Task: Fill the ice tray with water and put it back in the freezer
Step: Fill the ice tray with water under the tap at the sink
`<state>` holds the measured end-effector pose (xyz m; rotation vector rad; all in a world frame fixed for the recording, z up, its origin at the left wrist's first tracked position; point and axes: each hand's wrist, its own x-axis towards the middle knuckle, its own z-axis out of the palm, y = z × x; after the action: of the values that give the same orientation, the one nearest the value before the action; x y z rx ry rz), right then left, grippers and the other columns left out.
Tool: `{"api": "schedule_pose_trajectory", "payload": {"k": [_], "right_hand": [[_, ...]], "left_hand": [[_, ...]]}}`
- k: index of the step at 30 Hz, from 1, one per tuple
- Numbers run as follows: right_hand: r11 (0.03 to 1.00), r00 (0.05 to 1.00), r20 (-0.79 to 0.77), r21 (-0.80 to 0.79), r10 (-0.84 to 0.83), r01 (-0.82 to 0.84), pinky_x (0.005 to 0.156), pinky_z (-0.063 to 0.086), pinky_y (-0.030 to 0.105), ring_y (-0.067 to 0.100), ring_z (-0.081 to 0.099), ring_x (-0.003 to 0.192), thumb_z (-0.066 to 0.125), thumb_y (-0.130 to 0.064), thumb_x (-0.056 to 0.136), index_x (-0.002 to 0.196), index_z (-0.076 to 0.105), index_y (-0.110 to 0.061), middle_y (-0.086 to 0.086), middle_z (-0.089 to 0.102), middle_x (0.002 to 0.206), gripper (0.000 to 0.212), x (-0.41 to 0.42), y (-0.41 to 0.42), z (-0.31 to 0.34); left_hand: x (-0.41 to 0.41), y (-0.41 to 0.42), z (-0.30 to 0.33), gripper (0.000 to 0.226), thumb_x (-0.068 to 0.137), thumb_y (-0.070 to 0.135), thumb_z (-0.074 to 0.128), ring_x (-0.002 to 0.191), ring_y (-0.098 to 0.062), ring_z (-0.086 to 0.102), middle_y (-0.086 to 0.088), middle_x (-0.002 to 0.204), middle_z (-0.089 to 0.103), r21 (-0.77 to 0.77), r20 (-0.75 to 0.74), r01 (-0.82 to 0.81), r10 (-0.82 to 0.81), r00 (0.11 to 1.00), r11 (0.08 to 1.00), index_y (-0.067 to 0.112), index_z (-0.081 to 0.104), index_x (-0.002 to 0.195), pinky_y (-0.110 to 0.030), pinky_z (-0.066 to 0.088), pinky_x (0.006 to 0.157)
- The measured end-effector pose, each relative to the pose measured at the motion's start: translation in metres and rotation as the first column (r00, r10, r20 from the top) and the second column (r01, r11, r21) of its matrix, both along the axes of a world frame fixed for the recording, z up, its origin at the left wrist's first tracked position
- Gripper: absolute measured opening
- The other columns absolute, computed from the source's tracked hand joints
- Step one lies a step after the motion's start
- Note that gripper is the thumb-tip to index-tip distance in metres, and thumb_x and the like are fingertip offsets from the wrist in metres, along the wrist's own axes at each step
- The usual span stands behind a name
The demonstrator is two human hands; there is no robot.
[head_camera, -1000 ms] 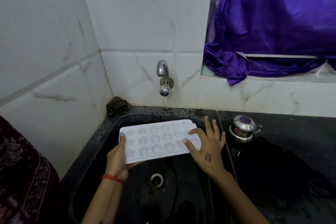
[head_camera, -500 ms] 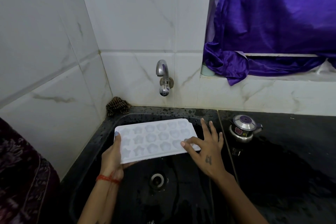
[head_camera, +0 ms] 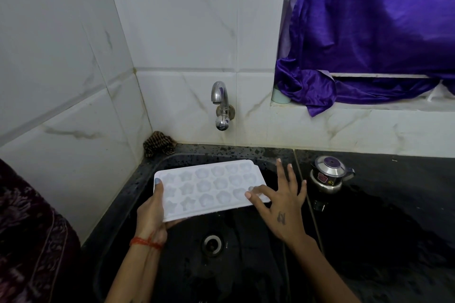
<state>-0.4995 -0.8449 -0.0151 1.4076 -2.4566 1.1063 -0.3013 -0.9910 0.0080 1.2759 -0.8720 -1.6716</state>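
White plastic ice tray [head_camera: 211,187] hangs level over the black sink [head_camera: 246,265], below and in front of the tap [head_camera: 220,106]; left hand [head_camera: 150,214] grips its left end, thumb on top; right hand [head_camera: 283,202] spreads its fingers [head_camera: 261,190] wide, resting lightly on the right end.

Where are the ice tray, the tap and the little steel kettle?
ice tray [head_camera: 211,187], head view, on its moulded top face.
tap [head_camera: 219,96], head view, on the curved chrome spout.
steel kettle [head_camera: 327,170], head view, on its domed lid.
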Motion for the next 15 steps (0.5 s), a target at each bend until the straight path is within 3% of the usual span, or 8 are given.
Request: {"api": "schedule_pose_trajectory", "payload": {"k": [3,7,11,15], "right_hand": [[0.998,0.985,0.160,-0.023,0.062,-0.059,0.113,-0.016,0.043,0.006,-0.018,0.141,0.045,-0.071,0.079,0.089,0.069,-0.046,-0.005,0.003,0.159,0.036,0.0000,-0.0004,0.0004],[0.996,0.970,0.226,0.000,0.092,-0.094,0.113,-0.015,0.043,0.002,-0.017,0.140,0.052,-0.072,0.074,0.078,0.069,-0.045,-0.007,0.004,0.159,0.032,-0.0039,0.0000,0.0027],[0.997,0.994,0.092,0.017,0.067,-0.069,0.109,-0.023,0.038,0.004,-0.019,0.141,0.039,-0.078,0.072,0.074,0.065,-0.039,-0.016,0.000,0.154,0.048,-0.0085,0.0014,-0.0001],[0.999,0.994,-0.107,0.033,0.028,-0.024,0.111,-0.015,0.052,0.019,-0.009,0.146,0.033,-0.074,0.080,0.073,0.064,-0.037,-0.004,0.006,0.157,0.048,-0.0086,0.0018,-0.0030]], "left_hand": [[0.0006,0.0001,-0.0003,0.038,0.087,0.050,0.057,0.073,-0.023,0.066,-0.005,0.082,0.069,-0.005,0.002,0.001,-0.001,1.000,1.000,0.013,0.065,0.082,-0.034,0.055,0.049],[0.0008,0.0018,0.0014,0.037,0.087,0.049,0.057,0.075,-0.023,0.066,-0.006,0.085,0.068,-0.008,-0.006,-0.002,0.002,1.000,1.000,0.014,0.065,0.083,-0.037,0.055,0.054],[0.0000,0.0061,0.0029,0.037,0.088,0.049,0.056,0.072,-0.022,0.066,-0.004,0.081,0.068,-0.015,-0.021,0.010,-0.010,1.000,1.000,0.013,0.065,0.084,-0.033,0.055,0.041],[-0.0011,0.0087,0.0052,0.036,0.088,0.047,0.056,0.069,-0.022,0.065,-0.004,0.078,0.068,-0.011,-0.031,0.011,-0.012,0.999,1.000,0.013,0.065,0.081,-0.031,0.053,0.038]]}}
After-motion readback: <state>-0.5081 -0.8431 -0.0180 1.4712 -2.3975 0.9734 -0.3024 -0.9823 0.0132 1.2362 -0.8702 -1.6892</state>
